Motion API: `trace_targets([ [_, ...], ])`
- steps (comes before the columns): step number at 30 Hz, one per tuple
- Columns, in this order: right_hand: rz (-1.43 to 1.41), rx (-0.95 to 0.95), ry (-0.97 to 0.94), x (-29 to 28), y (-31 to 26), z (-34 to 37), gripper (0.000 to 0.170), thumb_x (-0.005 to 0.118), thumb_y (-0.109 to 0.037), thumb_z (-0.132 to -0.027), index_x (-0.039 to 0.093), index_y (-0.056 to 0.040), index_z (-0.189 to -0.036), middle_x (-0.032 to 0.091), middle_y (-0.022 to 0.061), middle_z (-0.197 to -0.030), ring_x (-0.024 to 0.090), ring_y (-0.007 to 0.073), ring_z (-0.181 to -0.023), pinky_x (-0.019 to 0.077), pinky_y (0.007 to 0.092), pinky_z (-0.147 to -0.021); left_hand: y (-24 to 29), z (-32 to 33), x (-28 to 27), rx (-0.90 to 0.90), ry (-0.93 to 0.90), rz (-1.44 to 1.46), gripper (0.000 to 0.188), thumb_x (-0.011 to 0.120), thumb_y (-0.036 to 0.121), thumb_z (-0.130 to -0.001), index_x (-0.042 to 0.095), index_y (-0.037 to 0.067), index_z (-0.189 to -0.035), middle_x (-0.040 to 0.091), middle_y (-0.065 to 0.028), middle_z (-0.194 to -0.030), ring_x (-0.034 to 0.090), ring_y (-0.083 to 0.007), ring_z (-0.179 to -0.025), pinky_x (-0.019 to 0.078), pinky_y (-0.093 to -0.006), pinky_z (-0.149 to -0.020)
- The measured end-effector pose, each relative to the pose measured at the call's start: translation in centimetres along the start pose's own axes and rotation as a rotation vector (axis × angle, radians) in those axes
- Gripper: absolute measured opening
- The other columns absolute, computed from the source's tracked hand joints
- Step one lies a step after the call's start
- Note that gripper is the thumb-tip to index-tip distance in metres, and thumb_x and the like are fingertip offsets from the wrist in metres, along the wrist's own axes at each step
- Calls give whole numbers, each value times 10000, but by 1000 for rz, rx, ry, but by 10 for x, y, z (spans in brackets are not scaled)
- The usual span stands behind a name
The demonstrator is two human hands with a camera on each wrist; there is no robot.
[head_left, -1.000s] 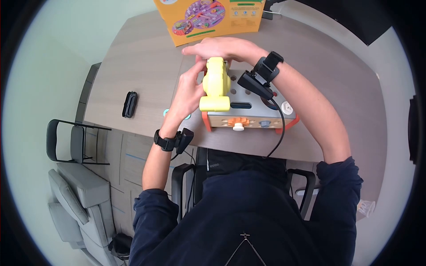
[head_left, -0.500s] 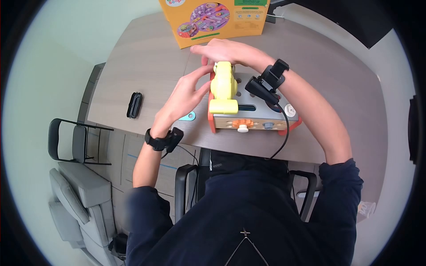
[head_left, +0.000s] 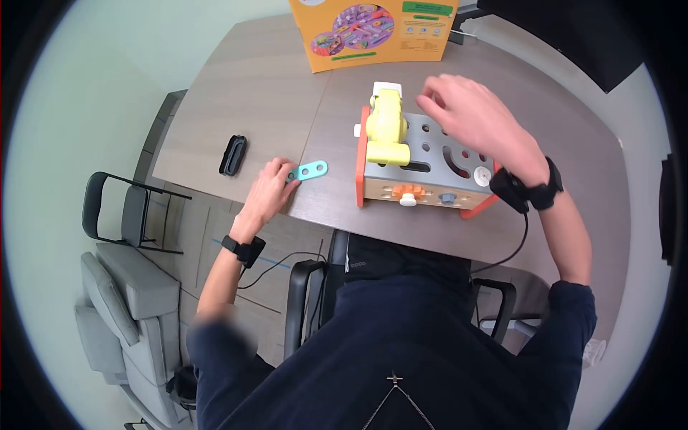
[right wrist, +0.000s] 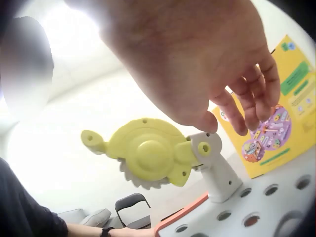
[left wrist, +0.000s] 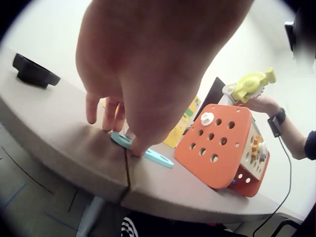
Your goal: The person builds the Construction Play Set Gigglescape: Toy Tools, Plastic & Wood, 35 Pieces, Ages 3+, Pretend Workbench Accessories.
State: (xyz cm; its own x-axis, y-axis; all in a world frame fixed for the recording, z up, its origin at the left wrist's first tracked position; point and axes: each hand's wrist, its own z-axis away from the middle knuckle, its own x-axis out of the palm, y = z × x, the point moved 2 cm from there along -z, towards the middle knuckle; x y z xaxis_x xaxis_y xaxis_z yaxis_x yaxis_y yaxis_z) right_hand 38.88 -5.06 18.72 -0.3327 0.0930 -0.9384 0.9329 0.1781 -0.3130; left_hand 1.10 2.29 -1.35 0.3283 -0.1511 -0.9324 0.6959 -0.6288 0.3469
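Note:
A flat teal strip with holes [head_left: 313, 169] lies on the table, left of the toy workbench [head_left: 430, 154]. My left hand [head_left: 269, 188] pinches its left end; in the left wrist view the thumb lies over the strip [left wrist: 158, 157] with the other fingers on its far side. On the workbench's left end stands a yellow toy circular saw [head_left: 387, 122], mounted on a grey bracket [right wrist: 219, 177]. My right hand [head_left: 479, 118] is above the workbench, to the right of the saw, holding nothing, with its fingers loosely bent.
A yellow printed box [head_left: 383, 36] stands at the back of the table. Left of my left hand lies a black case [head_left: 232, 155]. An orange gear [head_left: 408, 192] with a white knob and a blue-grey nut [head_left: 447, 198] sit on the workbench front. Cables trail from both wrists.
My left hand has left the saw and come down left to the teal strip. My right hand has drawn back right, away from the saw.

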Motion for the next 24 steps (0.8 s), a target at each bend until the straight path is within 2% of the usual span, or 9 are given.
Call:
trace_targets([
  [3,9,-28,-37,6,-4,24,351,573,-301,-1066,706,22,-1028,724,209,-974,691,413,-988,543,495,-887,-1,-9,0,-159,-10,145,382,727,186,-1019,664,26,-1360,664,-142,-1181,657,-341,-1058,539,-443,-934],
  [5,-26,-9,-61,10,-12,39,354,579,-297,-1065,702,32,-1025,728,212,-970,692,417,-990,544,498,-898,18,-18,-15,-136,49,337,371,725,196,-1029,668,31,-1357,665,-146,-1147,659,-315,-1016,543,-426,-920],
  [6,-49,-10,-134,11,-15,42,357,605,-302,-1062,693,42,-1098,732,221,-993,701,411,-996,550,502,-904,32,-23,-26,-124,77,432,366,724,202,-1035,669,34,-1356,665,-148,-1130,659,-302,-995,545,-417,-913],
  [9,-137,-35,-119,27,-20,55,393,632,-313,-1058,666,50,-1205,732,228,-1016,709,402,-997,554,506,-903,80,-34,-60,5,76,483,333,703,131,-1040,679,24,-1354,678,-120,-1179,649,-224,-1042,562,-384,-940],
  [10,-158,-36,-137,29,-26,58,456,670,-348,-1047,632,32,-1295,734,232,-1051,713,397,-999,564,504,-879,93,-37,-66,83,82,522,359,715,126,-1032,665,24,-1372,666,-125,-1207,639,-250,-1040,559,-384,-948],
  [13,-127,13,-193,39,-35,67,493,706,-374,-1028,619,20,-1310,735,228,-1052,711,400,-993,571,503,-855,127,-44,-79,220,53,471,358,722,129,-1027,657,19,-1362,648,-134,-1252,641,-285,-1086,550,-386,-964],
  [14,-129,0,-158,47,-34,70,506,733,-372,-1014,609,7,-1327,734,216,-1034,711,396,-985,576,496,-829,132,-46,-79,237,17,463,358,721,149,-1031,647,13,-1354,623,-139,-1302,637,-325,-1156,541,-408,-990],
  [17,-144,-62,10,55,-32,78,444,745,-313,-1009,629,6,-1295,730,184,-997,708,362,-940,580,473,-807,137,-54,-73,305,-14,377,370,690,189,-1050,630,52,-1389,594,-127,-1357,637,-336,-1214,539,-450,-1015],
  [24,-59,-147,98,71,-22,82,360,758,-241,-992,666,9,-1234,731,139,-972,691,299,-903,585,430,-761,139,-59,-76,308,-76,387,384,704,199,-1043,638,33,-1382,590,-130,-1357,626,-339,-1229,530,-446,-1036],
])
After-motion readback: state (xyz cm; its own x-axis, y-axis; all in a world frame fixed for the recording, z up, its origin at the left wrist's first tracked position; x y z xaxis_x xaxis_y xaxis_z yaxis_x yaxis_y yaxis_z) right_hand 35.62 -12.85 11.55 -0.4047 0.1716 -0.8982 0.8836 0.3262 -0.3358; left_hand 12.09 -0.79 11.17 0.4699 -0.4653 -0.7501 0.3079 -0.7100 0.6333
